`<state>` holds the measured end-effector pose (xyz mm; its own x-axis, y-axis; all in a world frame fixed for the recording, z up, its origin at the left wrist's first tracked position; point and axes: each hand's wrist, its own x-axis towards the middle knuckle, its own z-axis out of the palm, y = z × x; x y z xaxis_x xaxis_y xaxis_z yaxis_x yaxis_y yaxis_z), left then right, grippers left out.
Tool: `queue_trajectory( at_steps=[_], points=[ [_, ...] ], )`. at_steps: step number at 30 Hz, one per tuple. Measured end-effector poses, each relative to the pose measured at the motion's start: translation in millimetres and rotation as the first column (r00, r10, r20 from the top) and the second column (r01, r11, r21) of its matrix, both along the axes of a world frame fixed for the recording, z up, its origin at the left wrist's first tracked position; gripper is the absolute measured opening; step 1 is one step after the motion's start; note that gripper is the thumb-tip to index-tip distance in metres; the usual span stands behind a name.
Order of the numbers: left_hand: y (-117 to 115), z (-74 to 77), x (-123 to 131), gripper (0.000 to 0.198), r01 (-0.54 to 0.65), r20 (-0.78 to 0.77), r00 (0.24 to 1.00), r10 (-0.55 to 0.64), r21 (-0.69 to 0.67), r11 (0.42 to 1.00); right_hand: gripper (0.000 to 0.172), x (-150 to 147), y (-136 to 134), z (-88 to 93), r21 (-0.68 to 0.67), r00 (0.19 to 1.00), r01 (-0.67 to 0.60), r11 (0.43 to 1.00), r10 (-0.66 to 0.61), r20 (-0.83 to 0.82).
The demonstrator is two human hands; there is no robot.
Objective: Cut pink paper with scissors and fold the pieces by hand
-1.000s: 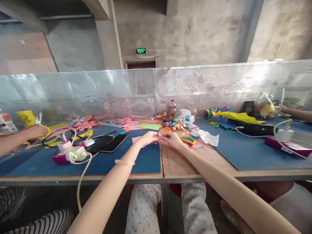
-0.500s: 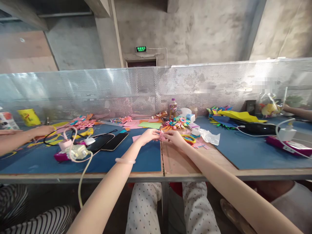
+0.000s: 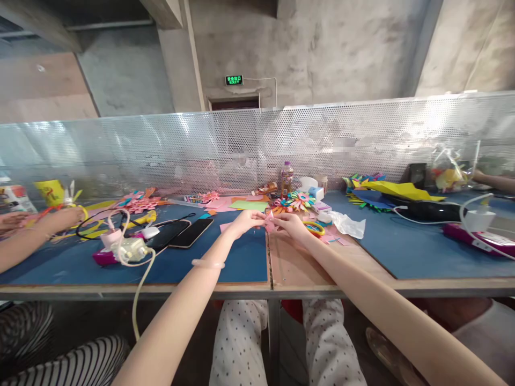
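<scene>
Between my hands is a small piece of pink paper (image 3: 269,221), held just above the seam of the table. My left hand (image 3: 247,223) pinches its left side with closed fingers, and my right hand (image 3: 290,224) pinches its right side. The paper looks bent or folded, but its exact shape is too small to make out. Close beyond my right hand lie yellow-handled scissors (image 3: 315,229) and a multicoloured paper flower (image 3: 300,201). Behind my left hand, a light green sheet (image 3: 249,205) rests on pink sheets (image 3: 219,204).
A smartphone (image 3: 192,233) and a power strip with plugs (image 3: 105,257) lie on the left. A bottle (image 3: 287,178) stands before the perforated metal screen (image 3: 169,155). Crumpled white plastic (image 3: 350,225) lies at right. A co-worker's hand (image 3: 66,219) works at far left, holding scissors.
The pink paper has turned slightly between my fingers. At the left, the co-worker's hands have lifted scissors into view. My view has shifted a little.
</scene>
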<state>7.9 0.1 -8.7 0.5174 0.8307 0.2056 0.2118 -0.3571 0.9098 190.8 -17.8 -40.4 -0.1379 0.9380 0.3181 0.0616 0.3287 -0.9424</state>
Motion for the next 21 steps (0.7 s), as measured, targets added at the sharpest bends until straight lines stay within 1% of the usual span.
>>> queue_trajectory(
  at_steps=[9, 13, 21],
  points=[
    [1.7, 1.1, 0.2, 0.031, 0.020, 0.022, 1.000, -0.020, -0.008, 1.000, 0.032, 0.3, 6.9, -4.1, 0.010, 0.997, 0.027, 1.000, -0.026, -0.075],
    [2.0, 0.8, -0.1, 0.029, 0.013, 0.022, 1.000, -0.014, 0.006, 1.000, 0.032, 0.9, 8.8, -5.5, 0.018, 0.996, 0.006, 1.000, -0.004, -0.087],
    [1.5, 0.2, 0.0, 0.029, -0.005, 0.011, 1.000, 0.005, 0.012, 1.000, 0.033, 0.6, 8.8, -6.1, 0.017, 0.997, 0.009, 1.000, -0.008, -0.076]
  ],
)
